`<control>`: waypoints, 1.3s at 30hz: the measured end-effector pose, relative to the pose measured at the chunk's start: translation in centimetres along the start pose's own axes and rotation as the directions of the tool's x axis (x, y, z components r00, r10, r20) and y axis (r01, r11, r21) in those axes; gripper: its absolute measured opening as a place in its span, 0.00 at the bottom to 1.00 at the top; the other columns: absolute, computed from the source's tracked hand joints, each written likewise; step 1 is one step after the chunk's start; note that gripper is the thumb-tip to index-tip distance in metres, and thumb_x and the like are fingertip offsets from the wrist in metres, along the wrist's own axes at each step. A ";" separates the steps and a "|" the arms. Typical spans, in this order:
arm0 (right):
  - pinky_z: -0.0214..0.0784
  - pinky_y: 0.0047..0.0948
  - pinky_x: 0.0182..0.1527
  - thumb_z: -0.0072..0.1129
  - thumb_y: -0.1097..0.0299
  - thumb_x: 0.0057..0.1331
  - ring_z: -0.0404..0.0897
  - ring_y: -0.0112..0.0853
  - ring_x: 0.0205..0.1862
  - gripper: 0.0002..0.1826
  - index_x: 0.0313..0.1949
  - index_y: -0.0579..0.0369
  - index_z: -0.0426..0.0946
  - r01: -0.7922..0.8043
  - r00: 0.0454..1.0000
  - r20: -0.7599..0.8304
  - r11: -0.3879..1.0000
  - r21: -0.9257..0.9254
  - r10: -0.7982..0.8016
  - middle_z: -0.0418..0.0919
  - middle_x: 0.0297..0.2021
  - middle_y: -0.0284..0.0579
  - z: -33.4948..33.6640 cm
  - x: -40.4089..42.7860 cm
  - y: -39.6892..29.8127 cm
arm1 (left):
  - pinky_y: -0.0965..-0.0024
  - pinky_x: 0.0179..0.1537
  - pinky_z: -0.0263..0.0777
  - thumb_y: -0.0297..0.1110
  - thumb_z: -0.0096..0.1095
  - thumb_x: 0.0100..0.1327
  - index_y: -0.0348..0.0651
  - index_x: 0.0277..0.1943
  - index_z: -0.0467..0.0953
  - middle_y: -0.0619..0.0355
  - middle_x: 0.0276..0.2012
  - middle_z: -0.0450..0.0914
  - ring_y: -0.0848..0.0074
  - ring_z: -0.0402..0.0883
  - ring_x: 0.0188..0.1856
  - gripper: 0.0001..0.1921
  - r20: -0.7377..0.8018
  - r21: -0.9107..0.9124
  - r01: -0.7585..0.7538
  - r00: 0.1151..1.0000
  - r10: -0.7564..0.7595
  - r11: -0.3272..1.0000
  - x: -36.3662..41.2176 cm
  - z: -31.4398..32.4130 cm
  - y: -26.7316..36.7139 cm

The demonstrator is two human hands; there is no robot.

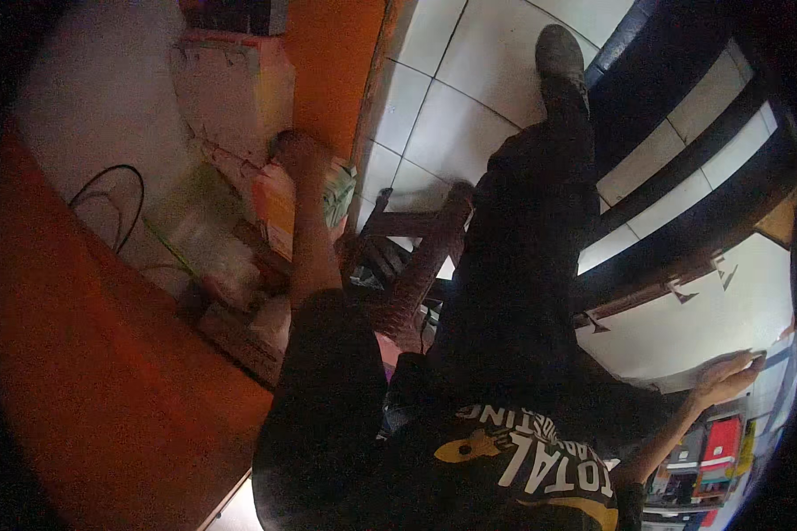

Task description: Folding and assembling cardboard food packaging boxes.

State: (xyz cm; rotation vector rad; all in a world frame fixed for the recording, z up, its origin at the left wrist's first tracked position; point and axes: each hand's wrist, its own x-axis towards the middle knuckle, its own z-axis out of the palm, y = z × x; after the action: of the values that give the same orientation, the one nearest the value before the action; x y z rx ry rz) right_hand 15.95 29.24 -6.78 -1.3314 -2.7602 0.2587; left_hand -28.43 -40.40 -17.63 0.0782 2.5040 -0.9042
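Note:
My left hand [299, 149] reaches down into a dim recess beside an orange panel [325, 63]. It is dark and blurred, at the upper edge of an orange and white packet [275, 209]; whether it grips anything cannot be told. A pale green packet [339, 192] lies just right of that forearm. My right hand [730, 379] is held out at the far right, near the lower edge of a pale flat panel [691, 332]. Its fingers are loosely extended, with nothing visible in them.
A brown wooden stool or frame [415, 259] stands between the recess and my leg, on white floor tiles [465, 133]. Thin cables [139, 192] loop at the left beside an orange surface [106, 372]. Dark curved bars [677, 179] cross the right side; packed shelves [704, 458] show at lower right.

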 end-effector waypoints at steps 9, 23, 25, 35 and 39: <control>0.70 0.39 0.63 0.42 0.51 0.81 0.76 0.46 0.62 0.33 0.70 0.71 0.60 -0.070 0.998 0.013 0.990 0.120 0.069 0.72 0.62 0.68 0.3 -0.2 -0.3 | 0.40 0.66 0.61 0.56 0.64 0.62 0.31 0.59 0.78 0.37 0.58 0.78 0.46 0.75 0.62 0.34 0.005 0.107 -0.158 0.987 0.159 0.982 -4.1 1.0 1.4; 0.63 0.48 0.70 0.42 0.50 0.81 0.68 0.51 0.69 0.34 0.69 0.74 0.60 -0.112 0.993 0.037 0.987 0.115 0.108 0.64 0.68 0.70 0.3 -0.2 -0.3 | 0.47 0.59 0.70 0.52 0.53 0.71 0.31 0.55 0.77 0.34 0.57 0.79 0.46 0.76 0.59 0.28 -0.086 0.066 -0.233 0.967 0.238 0.970 -8.0 6.9 2.5; 0.64 0.48 0.69 0.41 0.51 0.82 0.69 0.52 0.68 0.34 0.69 0.74 0.61 -0.172 0.985 0.046 0.968 0.181 0.167 0.64 0.68 0.71 0.3 -0.1 -0.4 | 0.51 0.51 0.75 0.41 0.58 0.68 0.32 0.52 0.76 0.36 0.51 0.80 0.45 0.79 0.53 0.19 -0.154 -0.212 -0.225 0.969 0.195 0.951 -12.4 5.8 4.8; 0.66 0.46 0.68 0.41 0.50 0.82 0.71 0.50 0.67 0.33 0.69 0.73 0.62 -0.047 0.999 0.022 0.998 0.040 0.046 0.65 0.67 0.69 0.2 0.1 0.1 | 0.49 0.65 0.69 0.40 0.60 0.69 0.30 0.62 0.73 0.35 0.59 0.76 0.45 0.75 0.63 0.25 0.318 -0.742 0.250 0.948 -0.002 0.622 -24.8 10.7 7.2; 0.66 0.46 0.68 0.41 0.50 0.82 0.70 0.50 0.67 0.34 0.70 0.72 0.60 -0.092 0.995 0.035 0.988 0.124 0.088 0.66 0.67 0.68 0.4 -0.2 0.5 | 0.49 0.68 0.66 0.41 0.57 0.71 0.29 0.69 0.67 0.31 0.66 0.71 0.42 0.70 0.68 0.30 0.119 -0.705 0.013 0.988 0.100 0.709 -23.1 11.2 6.1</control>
State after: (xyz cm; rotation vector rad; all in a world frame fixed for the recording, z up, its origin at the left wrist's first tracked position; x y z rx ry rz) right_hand 16.38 29.30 -7.23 -1.4331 -2.6597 0.4532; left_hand -2.09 -40.12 -18.31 -0.1768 2.5131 0.1256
